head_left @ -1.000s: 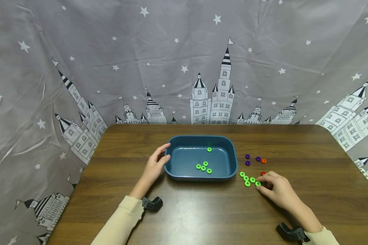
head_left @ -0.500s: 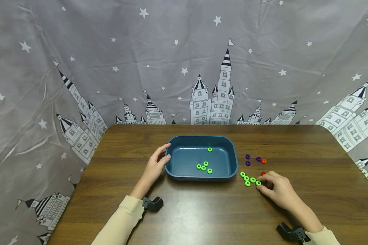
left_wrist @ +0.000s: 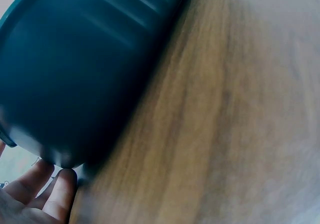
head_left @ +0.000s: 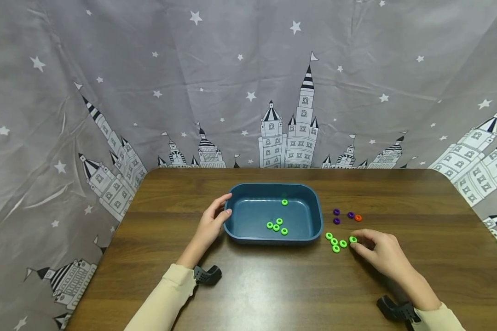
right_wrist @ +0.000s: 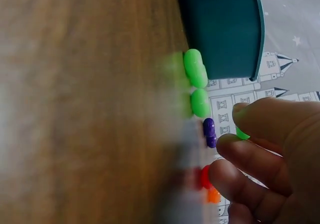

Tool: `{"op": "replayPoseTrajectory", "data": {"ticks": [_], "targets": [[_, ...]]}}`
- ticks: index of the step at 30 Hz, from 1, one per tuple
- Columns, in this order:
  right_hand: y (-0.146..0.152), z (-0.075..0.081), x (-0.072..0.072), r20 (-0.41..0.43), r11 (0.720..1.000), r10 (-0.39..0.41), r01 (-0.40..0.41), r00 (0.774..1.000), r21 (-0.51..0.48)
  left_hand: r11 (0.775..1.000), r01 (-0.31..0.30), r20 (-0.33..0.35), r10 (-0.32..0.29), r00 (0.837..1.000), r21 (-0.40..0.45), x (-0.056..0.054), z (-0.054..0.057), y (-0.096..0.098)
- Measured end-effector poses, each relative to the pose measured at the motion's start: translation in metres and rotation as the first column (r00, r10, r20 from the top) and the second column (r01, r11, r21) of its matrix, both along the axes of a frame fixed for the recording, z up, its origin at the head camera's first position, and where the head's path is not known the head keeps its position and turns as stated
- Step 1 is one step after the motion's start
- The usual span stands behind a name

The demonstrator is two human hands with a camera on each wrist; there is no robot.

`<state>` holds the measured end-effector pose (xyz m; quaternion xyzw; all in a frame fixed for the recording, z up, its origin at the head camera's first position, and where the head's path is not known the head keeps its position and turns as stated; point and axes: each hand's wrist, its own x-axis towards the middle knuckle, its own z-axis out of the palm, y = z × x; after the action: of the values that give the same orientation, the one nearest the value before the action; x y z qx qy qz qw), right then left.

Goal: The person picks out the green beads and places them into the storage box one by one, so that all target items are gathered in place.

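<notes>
One ring (head_left: 353, 239) has risen — bright green, donut-shaped — pinched in the right grip (head_left: 378, 252).

Left hand (head_left: 210, 224) extended, thumb apart from fingers; right hand (head_left: 380, 250) in a thumb-and-forefinger pinch, wrist low.

A brown wooden table (head_left: 248, 280) carried a blue bin (head_left: 269, 239); just beside the bin's right end lay four green rings (head_left: 334, 244); farther back lay three purple rings (head_left: 336, 214), one right beside an orange ring (head_left: 358, 220); the right wrist view also showed a red ring (right_wrist: 205, 177)
</notes>
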<state>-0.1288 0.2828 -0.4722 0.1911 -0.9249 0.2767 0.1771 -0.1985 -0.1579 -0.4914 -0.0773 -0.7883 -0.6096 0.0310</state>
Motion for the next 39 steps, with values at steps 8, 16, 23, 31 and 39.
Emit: {"op": "replayPoseTrajectory", "data": {"ticks": [8, 16, 23, 31, 39], "targets": [[-0.007, 0.015, -0.014, -0.078, 0.999, 0.036, -0.038, 0.996, -0.016, 1.0, -0.008, 0.009, 0.008, 1.0, 0.001, 0.001, 0.001, 0.0], [-0.027, 0.034, -0.032, -0.113, 0.998, 0.049, -0.054, 0.992, -0.039, 1.0, -0.005, 0.011, 0.005, 1.0, 0.008, 0.002, 0.002, 0.0], [-0.057, 0.044, -0.045, -0.07, 0.991, 0.112, -0.116, 0.991, -0.063, 1.0, -0.005, 0.015, 0.005, 1.0, 0.009, 0.002, 0.0, 0.001], [-0.084, 0.048, -0.057, 0.025, 0.984, 0.169, -0.167, 0.985, -0.065, 1.0, -0.004, 0.013, 0.004, 1.0, 0.006, 0.001, 0.0, 0.002], [-0.105, 0.05, -0.065, 0.106, 0.981, 0.189, -0.184, 0.976, -0.055, 1.0, 0.004, 0.005, -0.004, 1.0, 0.006, 0.001, 0.0, 0.001]]}}
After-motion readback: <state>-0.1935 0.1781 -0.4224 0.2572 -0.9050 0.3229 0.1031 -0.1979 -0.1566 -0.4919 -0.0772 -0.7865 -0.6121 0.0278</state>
